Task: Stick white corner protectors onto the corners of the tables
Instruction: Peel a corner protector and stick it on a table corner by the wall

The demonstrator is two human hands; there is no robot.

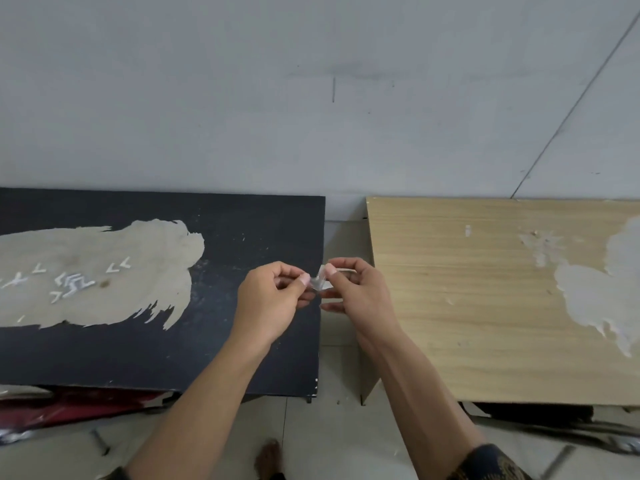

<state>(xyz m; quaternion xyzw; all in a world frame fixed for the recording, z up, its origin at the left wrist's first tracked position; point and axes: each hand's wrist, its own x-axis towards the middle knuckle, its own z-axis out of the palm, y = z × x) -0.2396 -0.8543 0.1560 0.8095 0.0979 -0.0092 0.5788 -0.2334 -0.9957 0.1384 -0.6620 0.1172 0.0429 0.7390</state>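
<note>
Both my hands meet over the right edge of the black table (242, 358). My left hand (273, 299) and my right hand (353, 289) pinch one small white corner protector (319, 281) between thumbs and fingertips; a thin clear film seems to stick up from it. Several more white corner protectors (74, 282) lie scattered on the worn pale patch at the black table's left. A light wooden table (467, 306) stands to the right, across a narrow gap.
A grey wall rises behind both tables. Pale floor tiles (339, 375) show in the gap and below. Something red (69, 407) lies under the black table, and dark metal parts (554, 431) under the wooden one. The wooden top has peeled patches.
</note>
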